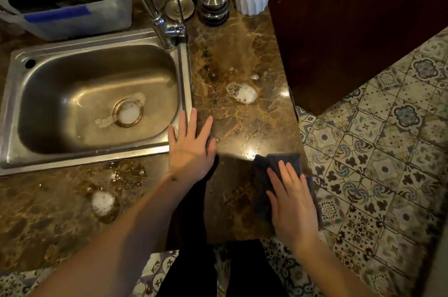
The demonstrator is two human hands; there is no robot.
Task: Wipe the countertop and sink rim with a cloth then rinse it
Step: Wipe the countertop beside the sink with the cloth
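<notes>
Flat, right hand (292, 199) pressing dark cloth (274, 163) on countertop (237, 54), left hand (190, 146) seemingly open, fingers straight.

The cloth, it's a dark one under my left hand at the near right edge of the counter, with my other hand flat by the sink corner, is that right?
Not quite: the head view shows the dark cloth under your right hand, not your left. It is at the counter's near right edge, and your left hand lies flat by the sink corner.
</notes>
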